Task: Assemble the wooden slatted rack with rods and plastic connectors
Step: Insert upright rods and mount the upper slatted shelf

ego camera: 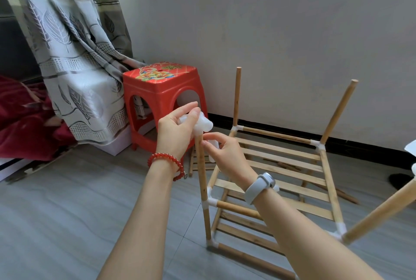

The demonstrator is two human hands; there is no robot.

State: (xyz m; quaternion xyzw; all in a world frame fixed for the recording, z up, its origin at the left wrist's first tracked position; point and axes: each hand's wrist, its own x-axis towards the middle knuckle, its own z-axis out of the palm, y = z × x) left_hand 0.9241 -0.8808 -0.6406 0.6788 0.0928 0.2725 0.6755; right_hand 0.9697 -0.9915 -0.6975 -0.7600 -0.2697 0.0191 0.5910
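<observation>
Pale wood and white plastic make up most of what is built so far: the wooden slatted rack [281,174] stands on the grey tiled floor [67,212] close to the wall, with a lower slatted shelf near the floor and a second slatted shelf above it, the two joined at the corners by white plastic connectors and short rods. Four upright round wooden rods rise from the upper shelf's corners. The two far ones [236,97] and [340,111] end bare. The near right rod [380,210] leans out towards the frame's right edge, where something white sits at its tip, too cropped to name. At the near left corner, the left hand [177,131] has its grip closed around a translucent white plastic connector [203,125] seated on top of the near left rod [201,167], while the right hand [225,156] pinches that rod just below the connector with fingertips and appears to keep another small white piece [213,144] tucked against the palm. Loose wooden slats [198,162] and spare sticks [344,194] lie on the floor beyond the rack. By my reading the job is past halfway: two tiers stand, the third tier's posts are in, and capping the remaining posts plus fitting the top shelf's rails and slats is left.
</observation>
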